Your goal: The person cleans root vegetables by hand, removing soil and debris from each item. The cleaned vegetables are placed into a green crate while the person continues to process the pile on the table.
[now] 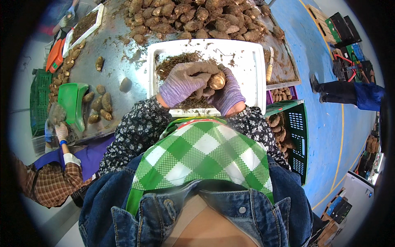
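Observation:
In purple knit gloves with soiled grey-brown palms, my left hand (186, 81) and my right hand (229, 92) meet over a white foam tray (258, 77). Between them they grip a small brown taro corm (217, 81), its pale cut end facing up. My left fingers reach across to the corm, while my right hand wraps its right side; some fingertips are hidden. Brown fibrous peelings (172, 61) lie in the tray under and behind my hands. A knife with a wooden handle (269, 72) rests on the metal table just right of the tray.
Beyond the tray rises a large heap of taro (197, 18). Left on the table are loose corms (106, 102), a green scoop (71, 103) and an orange scale (55, 55). A co-worker's gloved hand (61, 131) is at lower left. Green crates (297, 139) stand at right.

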Demonstrator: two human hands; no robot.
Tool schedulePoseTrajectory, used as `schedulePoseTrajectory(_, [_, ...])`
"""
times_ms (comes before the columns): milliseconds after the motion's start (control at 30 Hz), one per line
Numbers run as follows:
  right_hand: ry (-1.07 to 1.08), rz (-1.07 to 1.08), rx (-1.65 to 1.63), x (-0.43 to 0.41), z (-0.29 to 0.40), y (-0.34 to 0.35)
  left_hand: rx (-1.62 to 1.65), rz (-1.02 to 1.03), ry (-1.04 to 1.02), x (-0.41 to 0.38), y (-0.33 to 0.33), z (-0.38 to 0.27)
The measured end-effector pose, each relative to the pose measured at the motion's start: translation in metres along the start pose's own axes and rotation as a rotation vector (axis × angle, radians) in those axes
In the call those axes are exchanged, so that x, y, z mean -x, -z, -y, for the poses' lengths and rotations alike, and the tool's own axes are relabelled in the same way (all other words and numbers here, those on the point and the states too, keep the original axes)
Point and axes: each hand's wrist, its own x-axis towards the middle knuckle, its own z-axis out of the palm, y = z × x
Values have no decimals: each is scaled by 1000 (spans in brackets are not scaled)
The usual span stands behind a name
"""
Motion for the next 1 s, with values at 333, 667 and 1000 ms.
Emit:
schedulePoseTrajectory(333, [215,-23,-107,-1,-3,2,-423,-112,-336,2,-28,-6])
schedulePoseTrajectory(667, [150,54,-149,-4,-2,4,-246,-116,-328,1,-22,5])
schedulePoseTrajectory(1000, [-191,443,-389,-14,13,34,226,-387,-259,5,-10,15])
